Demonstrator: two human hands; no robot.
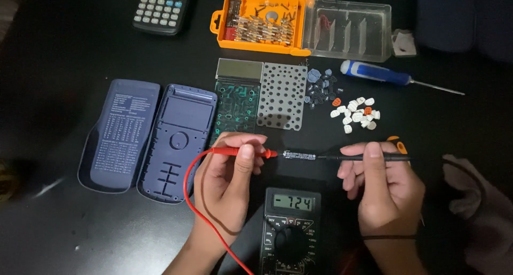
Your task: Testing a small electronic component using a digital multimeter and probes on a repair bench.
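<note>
Holding the red probe (243, 151) in your left hand (230, 171) and the black probe (363, 157) in your right hand (382, 184), fingers closed, you press both tips on the small battery (299, 155) at 12 o'clock of the reading multimeter (291, 229), calculator shells (149, 136) already apart at 10 o'clock.

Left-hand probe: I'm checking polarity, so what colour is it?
Red probe, red lead; head view shows it.

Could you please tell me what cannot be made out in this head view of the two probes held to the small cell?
- Multimeter: lower part cut off by the bottom edge.
- Small cell: its markings are too small.
- Black probe: partly covered by the right hand.
- Red probe: partly hidden by the left hand.
</note>
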